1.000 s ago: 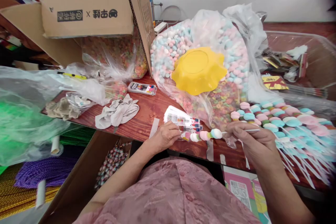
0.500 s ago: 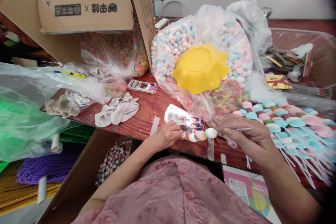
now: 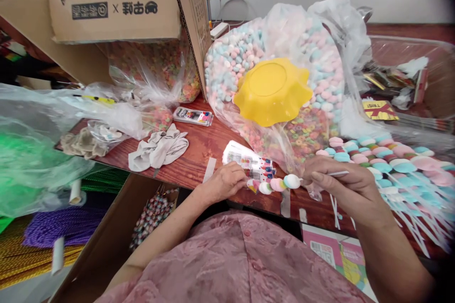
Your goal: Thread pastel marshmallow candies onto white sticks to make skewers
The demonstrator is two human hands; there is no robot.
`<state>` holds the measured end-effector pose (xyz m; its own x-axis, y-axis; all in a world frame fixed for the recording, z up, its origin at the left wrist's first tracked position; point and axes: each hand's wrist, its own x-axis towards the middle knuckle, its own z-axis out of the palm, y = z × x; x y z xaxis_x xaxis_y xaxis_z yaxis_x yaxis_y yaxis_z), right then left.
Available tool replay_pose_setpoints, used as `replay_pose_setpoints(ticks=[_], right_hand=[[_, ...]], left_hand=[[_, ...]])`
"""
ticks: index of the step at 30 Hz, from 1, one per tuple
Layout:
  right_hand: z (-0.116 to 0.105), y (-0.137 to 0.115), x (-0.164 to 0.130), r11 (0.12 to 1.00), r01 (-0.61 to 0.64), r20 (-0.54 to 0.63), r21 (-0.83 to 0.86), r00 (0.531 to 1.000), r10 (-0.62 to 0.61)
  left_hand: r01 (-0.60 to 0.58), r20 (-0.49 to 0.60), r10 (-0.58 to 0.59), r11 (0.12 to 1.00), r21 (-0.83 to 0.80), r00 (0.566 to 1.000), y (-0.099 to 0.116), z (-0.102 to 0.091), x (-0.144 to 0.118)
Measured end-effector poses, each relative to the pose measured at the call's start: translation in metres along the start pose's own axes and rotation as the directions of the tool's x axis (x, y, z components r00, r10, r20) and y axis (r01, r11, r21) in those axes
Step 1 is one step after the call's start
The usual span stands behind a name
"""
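Observation:
My right hand (image 3: 343, 187) pinches the white stick of a marshmallow candy skewer (image 3: 276, 184), held nearly level above the table's front edge. White and pink marshmallows alternate with small coloured candies along it. At the skewer's far end, beside a small colourful piece (image 3: 252, 185), the fingers of my left hand (image 3: 226, 181) are curled closed; exactly what they grip is partly hidden. Just behind that hand lies a fan of printed white cards (image 3: 241, 158). To the right of my right hand, many finished-looking marshmallow skewers (image 3: 401, 165) are heaped with their white sticks towards me.
A yellow scalloped bowl (image 3: 272, 90) rests upside down on big bags of marshmallows (image 3: 329, 78) and ring candies. An open cardboard box (image 3: 117, 7) stands back left. Grey gloves (image 3: 158, 149) and a small pack (image 3: 193, 116) lie on the table (image 3: 192, 151). A clear bin (image 3: 437, 66) stands right.
My right hand and the skewer have shifted slightly to the right, and more of the colourful piece beside my left fingers shows. My left hand has hardly moved.

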<state>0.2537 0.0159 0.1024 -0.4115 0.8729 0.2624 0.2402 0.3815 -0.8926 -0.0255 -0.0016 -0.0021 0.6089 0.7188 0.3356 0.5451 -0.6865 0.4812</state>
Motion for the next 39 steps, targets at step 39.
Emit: replay_pose_setpoints(ticks=[39], right_hand=[[0.008,0.013,-0.017,0.999,0.039,0.062,0.021,0.997,-0.04]], left_hand=[[-0.053,0.105,0.068,0.988,-0.146,0.992,0.005,-0.007,0.007]])
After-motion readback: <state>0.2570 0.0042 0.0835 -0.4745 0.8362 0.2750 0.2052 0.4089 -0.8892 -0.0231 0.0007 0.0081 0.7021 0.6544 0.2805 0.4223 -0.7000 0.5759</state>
